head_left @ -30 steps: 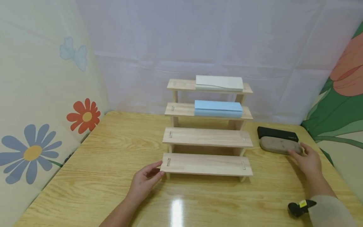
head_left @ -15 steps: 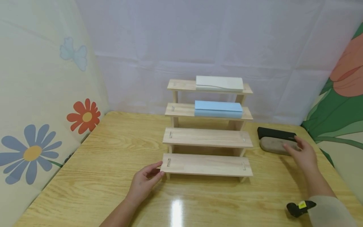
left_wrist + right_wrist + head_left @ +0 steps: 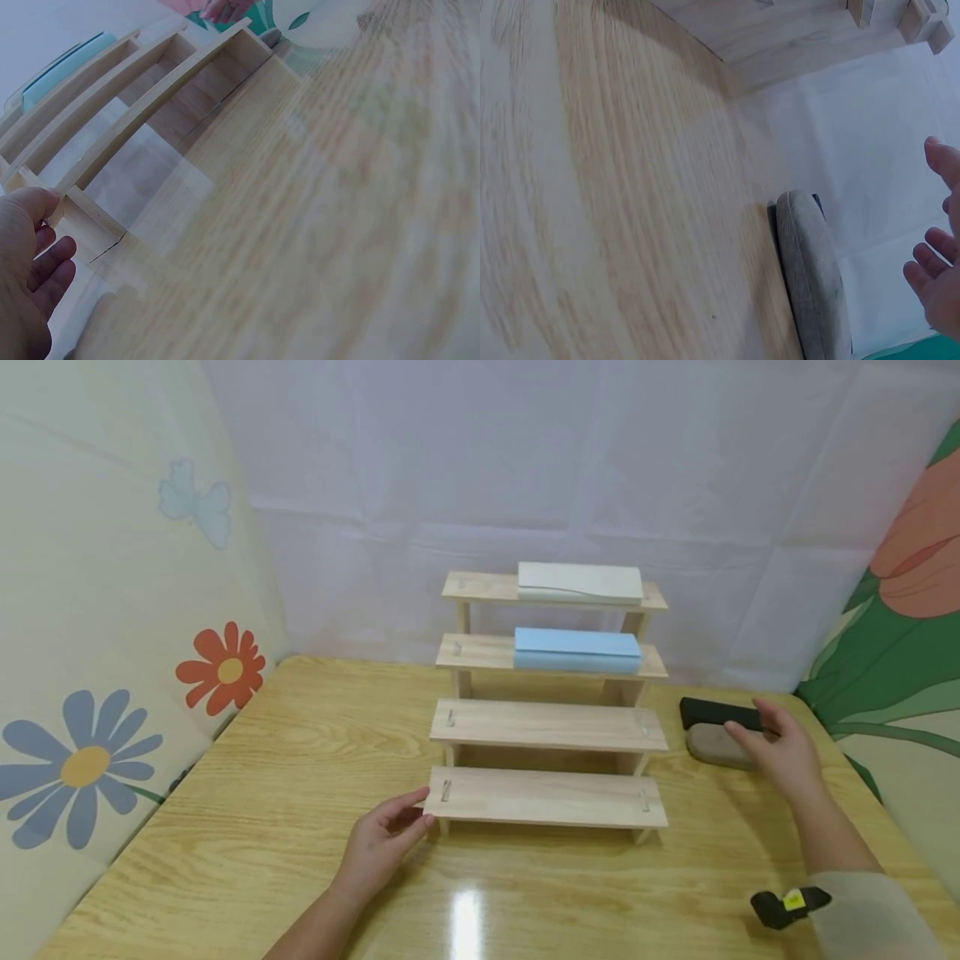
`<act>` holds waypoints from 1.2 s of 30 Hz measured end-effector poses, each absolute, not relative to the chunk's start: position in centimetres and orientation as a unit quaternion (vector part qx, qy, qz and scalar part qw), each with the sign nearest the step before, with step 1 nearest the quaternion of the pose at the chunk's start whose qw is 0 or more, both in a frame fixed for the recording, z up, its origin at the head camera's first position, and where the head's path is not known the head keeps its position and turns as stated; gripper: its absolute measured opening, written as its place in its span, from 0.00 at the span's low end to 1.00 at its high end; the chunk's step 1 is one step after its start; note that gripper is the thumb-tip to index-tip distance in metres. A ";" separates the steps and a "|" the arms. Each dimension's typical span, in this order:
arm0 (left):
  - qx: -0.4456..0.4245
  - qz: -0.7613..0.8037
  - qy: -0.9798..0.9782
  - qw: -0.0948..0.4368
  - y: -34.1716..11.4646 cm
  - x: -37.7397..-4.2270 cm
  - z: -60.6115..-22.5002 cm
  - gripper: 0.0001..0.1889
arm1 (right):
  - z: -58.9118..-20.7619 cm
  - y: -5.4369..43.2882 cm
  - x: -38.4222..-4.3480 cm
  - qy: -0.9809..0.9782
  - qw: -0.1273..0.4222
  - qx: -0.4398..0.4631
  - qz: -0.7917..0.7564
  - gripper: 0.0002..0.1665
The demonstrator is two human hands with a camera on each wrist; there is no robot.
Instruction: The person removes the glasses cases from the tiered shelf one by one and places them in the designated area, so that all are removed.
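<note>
My left hand [image 3: 377,845] pinches the left end of the lowest board of a four-step wooden display shelf [image 3: 547,795]; the left wrist view has the thumb on the board's corner. My right hand [image 3: 787,758] hovers over the right end of a taupe glasses case [image 3: 716,747], fingers spread and holding nothing. In the right wrist view this hand [image 3: 939,247] is apart from the grey-looking case [image 3: 810,277]. Directly behind that case lies a black slim case [image 3: 708,712], partly hidden by the hand. A light blue glasses case [image 3: 576,650] and a white one [image 3: 579,582] rest on the upper steps.
The shelf stands on a wood-grain table [image 3: 300,777]. A pale cloth [image 3: 360,527] hangs behind it, with flower-printed panels at both sides. A black wrist-worn device [image 3: 783,906] sits at the right sleeve.
My right hand has come off the taupe case's right end and moved left and a little up. The case stays put. My left hand keeps its place on the shelf.
</note>
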State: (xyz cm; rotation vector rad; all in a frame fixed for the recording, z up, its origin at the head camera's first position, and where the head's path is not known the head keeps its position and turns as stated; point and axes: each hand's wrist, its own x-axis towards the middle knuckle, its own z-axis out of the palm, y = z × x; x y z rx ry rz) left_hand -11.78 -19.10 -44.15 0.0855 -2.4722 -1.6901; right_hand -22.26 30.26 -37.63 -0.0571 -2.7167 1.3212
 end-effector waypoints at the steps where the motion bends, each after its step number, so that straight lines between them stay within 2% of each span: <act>1: 0.029 -0.562 -0.823 0.072 -19.1 -11.8 -44.1 0.18 | -37.5 30.1 -22.3 -0.898 0.060 -0.016 0.436 0.49; 16: 0.024 -0.568 -0.820 0.072 -19.1 -11.7 -44.1 0.19 | -35.6 27.6 -22.6 -0.900 0.058 0.016 0.433 0.48; 26: 0.023 -0.569 -0.818 0.076 -19.1 -11.7 -44.1 0.18 | -34.0 25.3 -22.6 -0.897 0.025 0.038 0.440 0.50; 36: 0.019 -0.570 -0.817 0.083 -19.1 -11.7 -44.1 0.18 | -32.8 23.5 -23.2 -0.894 0.053 0.060 0.441 0.48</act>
